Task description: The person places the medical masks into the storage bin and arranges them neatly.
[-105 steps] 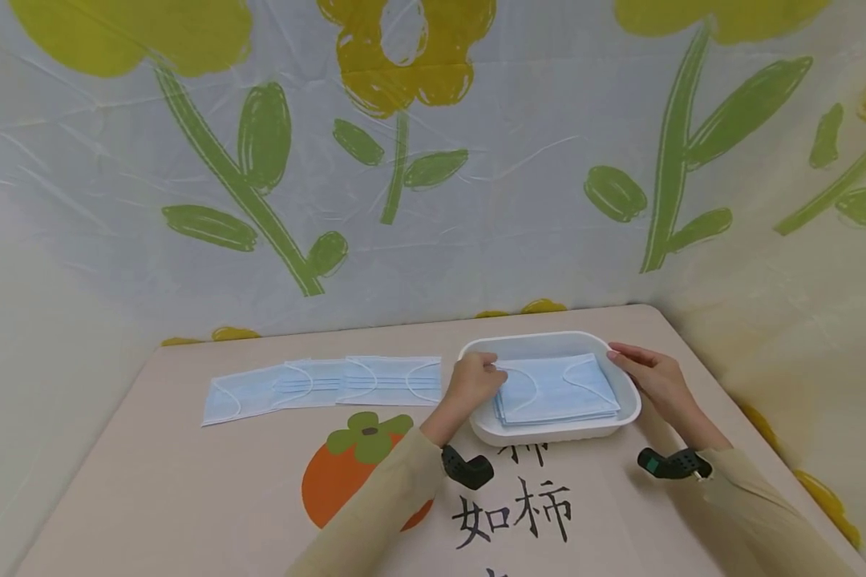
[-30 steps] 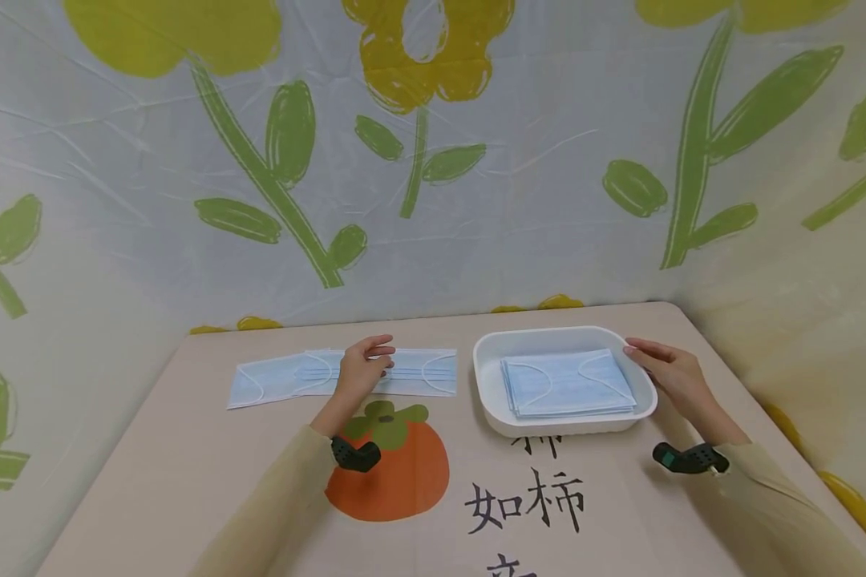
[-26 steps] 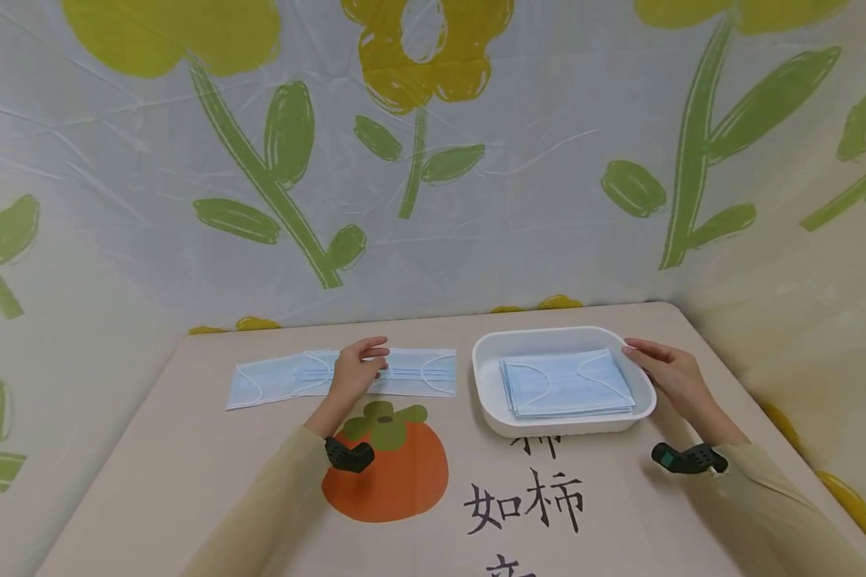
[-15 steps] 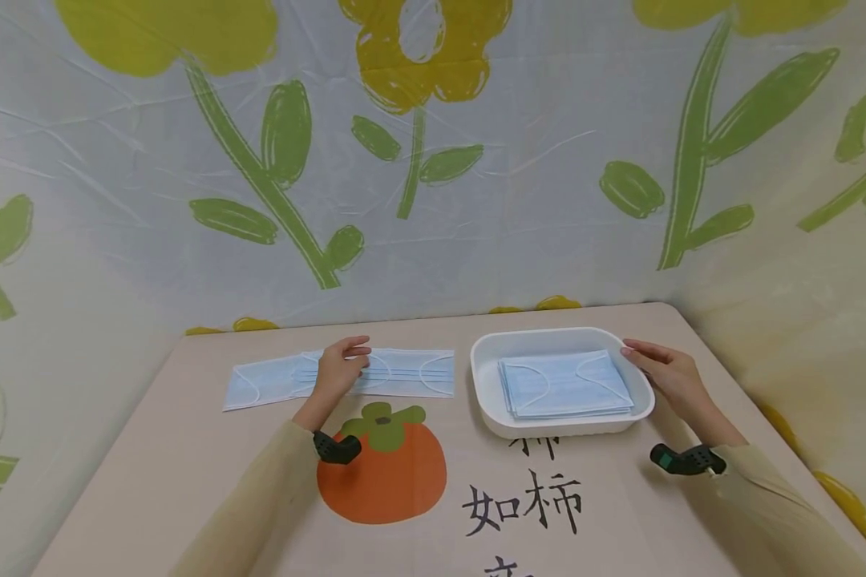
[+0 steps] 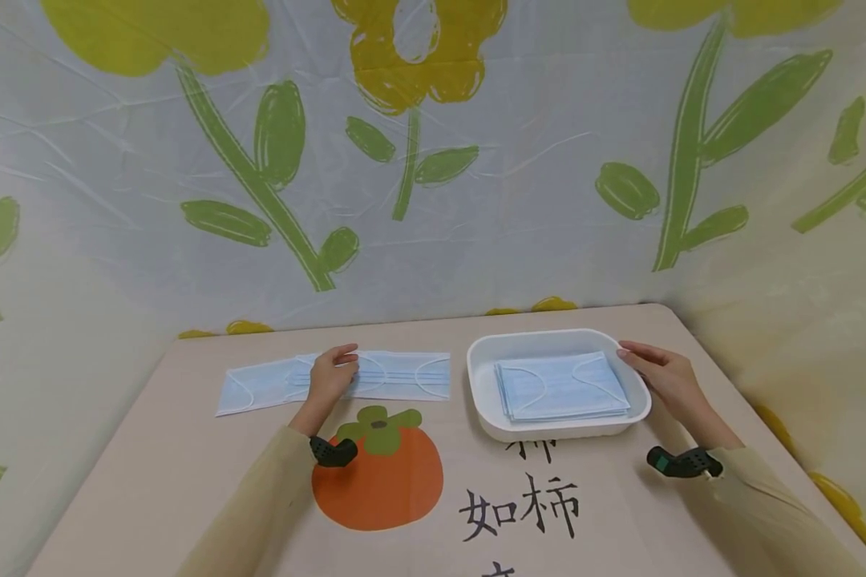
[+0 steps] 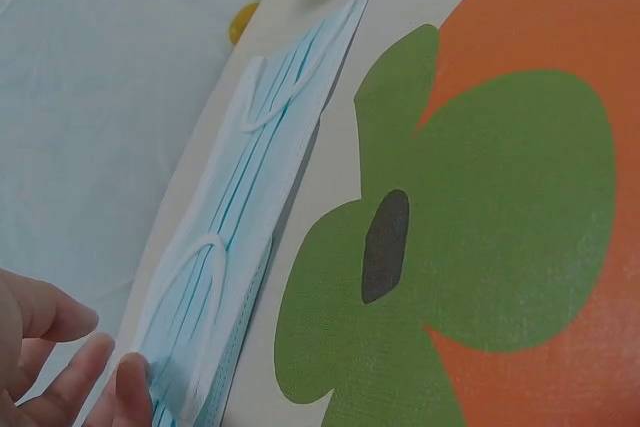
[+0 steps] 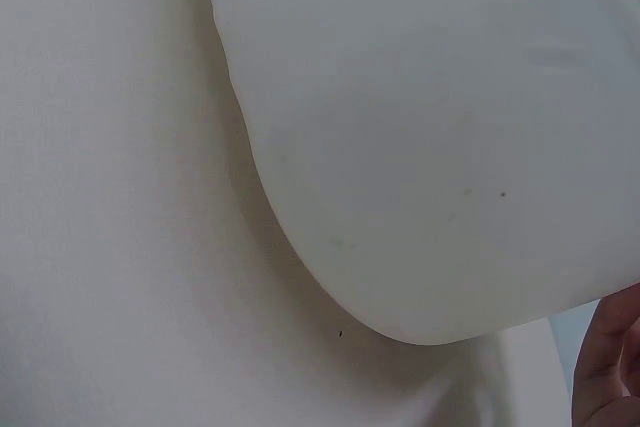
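Note:
In the head view a row of overlapping blue face masks lies at the left of the table. My left hand is over the middle of this row, fingers loosely bent with nothing between them. The left wrist view has the fingertips beside the ear loop of a pleated mask; whether they touch it I cannot tell. To the right stands a white tray with a stack of masks inside. My right hand holds the tray's right end by the rim, thumb and index finger there.
The table has a printed orange persimmon and black characters in front of the masks and tray. A flowered cloth hangs behind the table. Dark devices are strapped to both wrists.
Since the earliest frame, my left hand has left the mask stack in the tray and moved left over the row. Lately it has drifted slightly farther left. The right hand stays on the rim.

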{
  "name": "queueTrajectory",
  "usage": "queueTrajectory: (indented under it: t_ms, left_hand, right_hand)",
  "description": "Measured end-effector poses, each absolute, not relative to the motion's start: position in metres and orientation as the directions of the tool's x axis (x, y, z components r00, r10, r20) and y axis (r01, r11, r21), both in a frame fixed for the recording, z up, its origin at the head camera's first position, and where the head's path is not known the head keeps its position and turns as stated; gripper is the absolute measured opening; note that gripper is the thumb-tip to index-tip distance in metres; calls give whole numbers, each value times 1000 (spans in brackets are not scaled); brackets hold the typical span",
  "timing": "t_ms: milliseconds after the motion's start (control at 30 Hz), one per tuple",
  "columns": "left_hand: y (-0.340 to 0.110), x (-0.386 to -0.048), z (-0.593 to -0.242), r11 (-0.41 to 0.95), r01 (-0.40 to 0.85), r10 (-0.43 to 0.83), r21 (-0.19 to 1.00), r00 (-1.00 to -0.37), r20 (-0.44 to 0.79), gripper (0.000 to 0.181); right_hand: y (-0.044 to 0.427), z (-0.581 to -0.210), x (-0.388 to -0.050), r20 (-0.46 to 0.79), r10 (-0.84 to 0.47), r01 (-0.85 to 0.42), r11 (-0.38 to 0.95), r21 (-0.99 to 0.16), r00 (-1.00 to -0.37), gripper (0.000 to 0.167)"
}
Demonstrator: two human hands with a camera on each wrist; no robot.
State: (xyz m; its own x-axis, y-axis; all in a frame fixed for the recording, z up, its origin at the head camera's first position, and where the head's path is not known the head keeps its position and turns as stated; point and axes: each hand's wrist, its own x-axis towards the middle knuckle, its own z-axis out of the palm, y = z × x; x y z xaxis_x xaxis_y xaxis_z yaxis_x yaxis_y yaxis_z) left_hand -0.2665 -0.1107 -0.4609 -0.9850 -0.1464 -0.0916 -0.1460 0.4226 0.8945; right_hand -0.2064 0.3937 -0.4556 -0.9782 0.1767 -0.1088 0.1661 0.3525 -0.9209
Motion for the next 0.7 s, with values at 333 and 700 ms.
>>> queueTrajectory:
  t_ms: [333,700]
  left_hand:
    - [-113,-271,-468,406,-170,-179,898,-978,-104,43]
    - [-117,-266,-474,404,-187,-214,896,-971,-106,51]
  right_hand:
    - [393,-456,-206,-107,179,167,363,-917,-978,70]
    - [392,-456,-205,-103,178,161,354,-921,-979,70]
